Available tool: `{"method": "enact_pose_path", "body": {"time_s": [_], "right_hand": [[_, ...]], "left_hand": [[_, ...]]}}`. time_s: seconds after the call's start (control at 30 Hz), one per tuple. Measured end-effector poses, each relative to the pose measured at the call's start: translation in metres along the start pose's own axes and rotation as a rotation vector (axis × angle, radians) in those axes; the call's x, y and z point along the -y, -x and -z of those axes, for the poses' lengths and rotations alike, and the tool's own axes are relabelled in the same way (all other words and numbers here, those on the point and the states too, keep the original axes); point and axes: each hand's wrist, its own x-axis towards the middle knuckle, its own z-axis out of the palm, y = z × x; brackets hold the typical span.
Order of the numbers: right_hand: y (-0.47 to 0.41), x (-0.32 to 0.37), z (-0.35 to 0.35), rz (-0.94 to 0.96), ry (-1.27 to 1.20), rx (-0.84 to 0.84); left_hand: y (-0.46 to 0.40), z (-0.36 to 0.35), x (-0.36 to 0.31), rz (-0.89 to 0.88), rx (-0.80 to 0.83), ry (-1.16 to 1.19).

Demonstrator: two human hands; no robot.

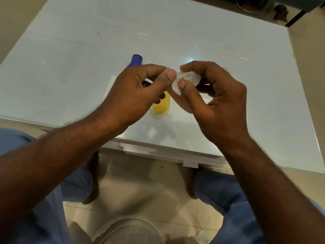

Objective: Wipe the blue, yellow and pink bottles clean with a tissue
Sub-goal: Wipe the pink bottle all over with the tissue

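Both hands are raised over the white table (70, 67), pinching a small crumpled white tissue (186, 81) between them. My left hand (139, 92) grips its left edge with thumb and forefinger. My right hand (216, 103) holds its right side with thumb and fingertips. A blue bottle (135, 60) stands on the table behind my left hand, mostly hidden by it. A yellow bottle (161, 104) stands below the tissue, partly covered by my left hand. A pinkish shape (182, 103) shows just under my right thumb; I cannot tell whether it is the pink bottle.
The table's near edge (158, 152) runs across the middle, with my blue-clad legs and bare feet on the tiled floor beneath. A clear round plastic container (130, 229) sits on the floor at the bottom. Dark objects (249, 6) lie beyond the far right corner.
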Motion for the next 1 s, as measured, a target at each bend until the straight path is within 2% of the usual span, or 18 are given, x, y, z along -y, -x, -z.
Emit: {"method": "enact_pose_path", "body": {"time_s": [1.0], "right_hand": [[0.0001,0.0009,0.0000,0.005,0.018,0.000]], "left_hand": [[0.0007,-0.0002,-0.0014,0.004,-0.009,0.003]]}}
